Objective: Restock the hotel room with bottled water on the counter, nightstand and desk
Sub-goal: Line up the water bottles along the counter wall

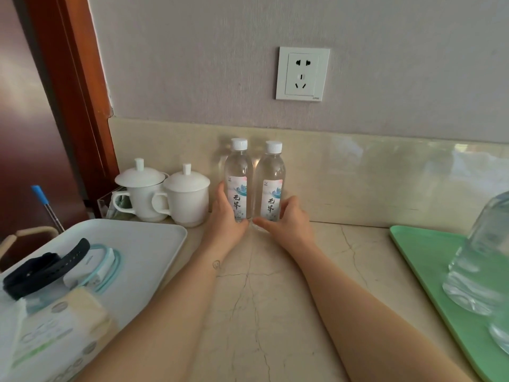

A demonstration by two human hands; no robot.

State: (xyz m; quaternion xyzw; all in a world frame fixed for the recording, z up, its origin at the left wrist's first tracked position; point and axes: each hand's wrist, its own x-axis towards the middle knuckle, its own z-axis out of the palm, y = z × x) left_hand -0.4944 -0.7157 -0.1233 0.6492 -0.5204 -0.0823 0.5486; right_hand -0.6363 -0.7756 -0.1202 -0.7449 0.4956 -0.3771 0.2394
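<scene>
Two clear water bottles with white caps and pale labels stand upright side by side on the beige marble counter [275, 285], close to the back wall. My left hand [224, 216] curls round the lower part of the left bottle [238, 172]. My right hand [286, 219] curls round the base of the right bottle [271, 175]. Both bottles rest on the counter and nearly touch each other.
Two white lidded mugs [168, 194] stand left of the bottles. A white tray [154, 238] at the left holds a dark strap, a cable and tissue packs. A green tray [429, 260] at the right carries large clear bottles [484, 257]. A wall socket [302, 73] sits above.
</scene>
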